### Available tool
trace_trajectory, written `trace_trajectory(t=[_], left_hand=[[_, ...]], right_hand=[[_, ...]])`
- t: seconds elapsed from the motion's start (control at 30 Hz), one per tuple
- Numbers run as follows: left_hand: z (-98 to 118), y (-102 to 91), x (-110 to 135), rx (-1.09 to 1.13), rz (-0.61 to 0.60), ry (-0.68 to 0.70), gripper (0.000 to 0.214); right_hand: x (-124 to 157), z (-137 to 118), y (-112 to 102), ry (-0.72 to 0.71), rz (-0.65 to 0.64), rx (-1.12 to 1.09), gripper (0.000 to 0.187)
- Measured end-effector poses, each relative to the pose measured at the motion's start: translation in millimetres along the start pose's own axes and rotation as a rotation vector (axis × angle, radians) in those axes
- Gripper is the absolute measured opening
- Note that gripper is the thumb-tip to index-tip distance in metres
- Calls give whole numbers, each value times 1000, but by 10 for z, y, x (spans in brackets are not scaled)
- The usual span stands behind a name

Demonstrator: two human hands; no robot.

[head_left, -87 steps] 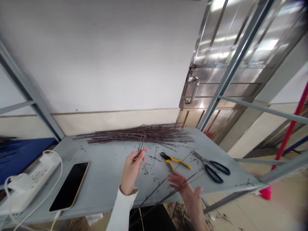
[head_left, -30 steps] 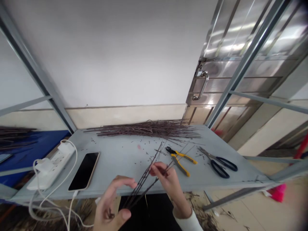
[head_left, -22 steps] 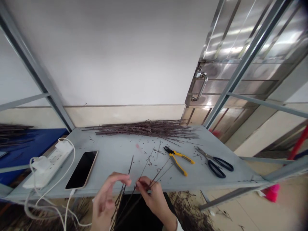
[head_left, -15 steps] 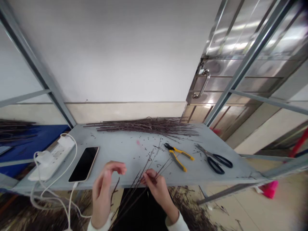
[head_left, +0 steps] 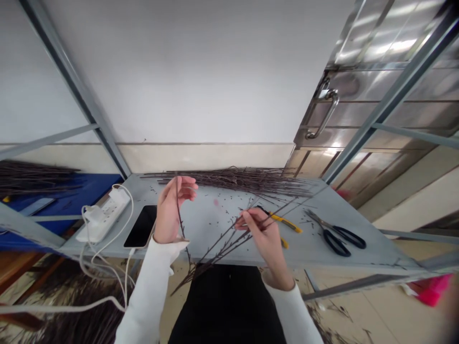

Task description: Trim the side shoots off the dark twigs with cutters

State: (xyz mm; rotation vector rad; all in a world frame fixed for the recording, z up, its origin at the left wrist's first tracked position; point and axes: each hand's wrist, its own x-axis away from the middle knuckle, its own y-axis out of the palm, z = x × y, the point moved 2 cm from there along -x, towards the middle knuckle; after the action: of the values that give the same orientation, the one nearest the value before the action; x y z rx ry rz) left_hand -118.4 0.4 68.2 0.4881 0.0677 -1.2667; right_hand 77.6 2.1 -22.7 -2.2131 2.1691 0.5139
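Fingertips (head_left: 187, 184) of the left hand (head_left: 168, 215) are closed in a narrow pinch on the upper end of a single twig (head_left: 187, 252). The twig hangs nearly upright past the palm and ends below the near edge of the table (head_left: 211, 224). The fingers (head_left: 247, 222) of the right hand (head_left: 265, 236) are likewise pinched shut, holding a few branched twigs (head_left: 222, 242). These slant from above the middle of the table down and leftward, past its near edge (their lower tips lie in front of the dark clothing). Both hands are raised over the near half of the table, the left over its left part and the right near its middle.

On the table:
- A long pile of twigs (head_left: 233, 176) lies along the far edge.
- A phone (head_left: 142, 226) lies screen up near the left end, just beside the left hand.
- A white power strip (head_left: 102, 219) with its cable sits at the left corner.
- Yellow-handled cutters (head_left: 287, 223) lie just beyond the right hand and are partly hidden by it.
- Black-handled scissors (head_left: 337, 236) lie toward the right end.
- Small dark clippings are scattered over the surface.
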Motion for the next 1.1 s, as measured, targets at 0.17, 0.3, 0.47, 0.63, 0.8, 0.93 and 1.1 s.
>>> trace_trajectory(t=[0.17,0.3,0.47,0.63,0.8,0.93,1.1], left_hand=[[-32,80,3,-45,-25,13,30],[-126,212,53,7,-53,-40,32],[-246,302,77,23,-89,-109,32],[-317,269,111,-89,-227,-113,33],[-441,397,321,-262,-568,-116,39],[-652,663,404,-226,-632,-113,60],[-930,788,303,-26,-477,-291,44]], right_hand=[[-101,-292,-160,-49,-9,53,23],[-190,-531,-305,-75,39,60,21],[-348,-798,-551,-137,155,129,19],[-482,-975,-747,-137,240,134,21],[-528,-1043,-590,-114,146,120,25],[-533,-1013,-396,-66,18,115,29],[-543,-894,-367,-2,-7,103,32]])
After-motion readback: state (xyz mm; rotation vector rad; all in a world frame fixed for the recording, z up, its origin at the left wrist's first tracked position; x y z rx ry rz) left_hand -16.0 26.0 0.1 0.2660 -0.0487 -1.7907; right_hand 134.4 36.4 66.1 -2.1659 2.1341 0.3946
